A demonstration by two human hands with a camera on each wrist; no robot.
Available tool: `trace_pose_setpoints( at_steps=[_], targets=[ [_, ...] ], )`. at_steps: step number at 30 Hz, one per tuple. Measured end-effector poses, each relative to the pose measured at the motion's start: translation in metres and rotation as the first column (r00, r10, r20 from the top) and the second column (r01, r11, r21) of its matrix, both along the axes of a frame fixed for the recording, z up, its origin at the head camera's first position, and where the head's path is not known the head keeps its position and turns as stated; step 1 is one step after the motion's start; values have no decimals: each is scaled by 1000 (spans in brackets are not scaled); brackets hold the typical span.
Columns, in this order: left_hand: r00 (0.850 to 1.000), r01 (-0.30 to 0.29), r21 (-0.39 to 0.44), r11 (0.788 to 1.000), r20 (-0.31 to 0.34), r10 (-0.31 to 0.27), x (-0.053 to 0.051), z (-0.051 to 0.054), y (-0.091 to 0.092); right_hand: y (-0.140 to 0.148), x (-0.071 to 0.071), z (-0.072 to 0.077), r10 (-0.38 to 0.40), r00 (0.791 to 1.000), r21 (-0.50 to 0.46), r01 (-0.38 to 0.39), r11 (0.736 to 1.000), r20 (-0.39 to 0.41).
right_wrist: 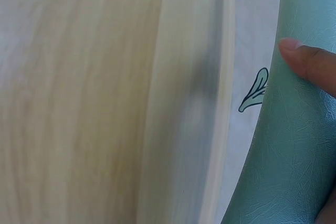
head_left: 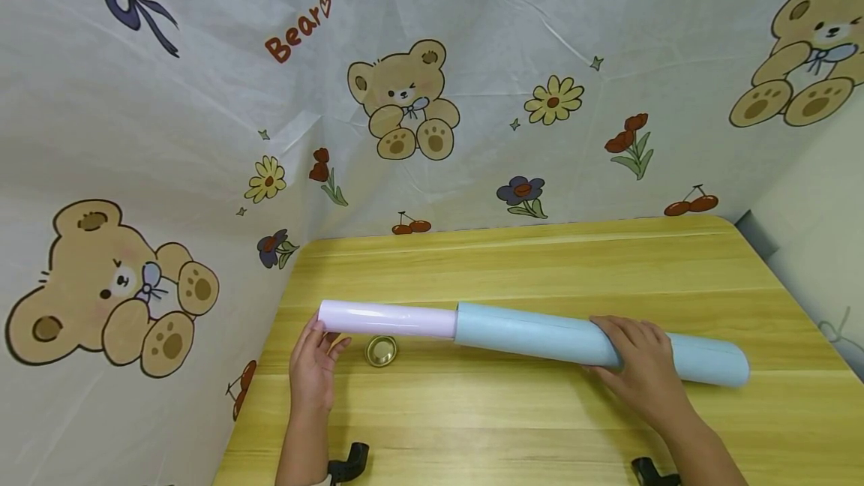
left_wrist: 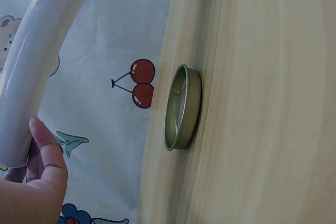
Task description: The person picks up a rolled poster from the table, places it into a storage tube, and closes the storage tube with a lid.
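Note:
A glossy lilac tube (head_left: pixel 388 319) extends from the left end of a wider light blue tube (head_left: pixel 533 334), both held above the table. My left hand (head_left: pixel 315 366) holds the lilac tube at its far left end; in the left wrist view the thumb (left_wrist: pixel 48 148) lies along its side. My right hand (head_left: pixel 641 370) grips the blue tube right of its middle, from above. Leather-like creases show on the blue surface (right_wrist: pixel 294 145) in the right wrist view. A small round gold tin (head_left: pixel 381 351) sits on the table just below the lilac tube.
The wood-grain table (head_left: pixel 472 426) meets a white cloth (head_left: pixel 472 21) printed with bears and flowers at the back and left. A pale wall (head_left: pixel 817 223) stands on the right. Black fittings (head_left: pixel 349 463) are at both wrists.

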State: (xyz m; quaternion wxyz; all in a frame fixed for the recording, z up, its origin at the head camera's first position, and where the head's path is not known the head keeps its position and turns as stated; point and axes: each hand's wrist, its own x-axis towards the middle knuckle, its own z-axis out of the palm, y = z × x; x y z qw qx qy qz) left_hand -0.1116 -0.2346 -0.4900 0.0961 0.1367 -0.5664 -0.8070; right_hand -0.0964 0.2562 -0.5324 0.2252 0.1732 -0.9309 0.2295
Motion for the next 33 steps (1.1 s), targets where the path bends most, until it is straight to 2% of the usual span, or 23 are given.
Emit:
trace_pose_setpoints(
  at_steps=[18,33],
  targets=[
    [1000,25,1,1000,-5,-25,1,-1,5,-3,0,-1,13,1000,-14,-13,1000,7],
    [998,56,-8,998,-22,-56,2,-4,8,-8,1,1,-7,1000,-9,7,1000,5]
  ],
)
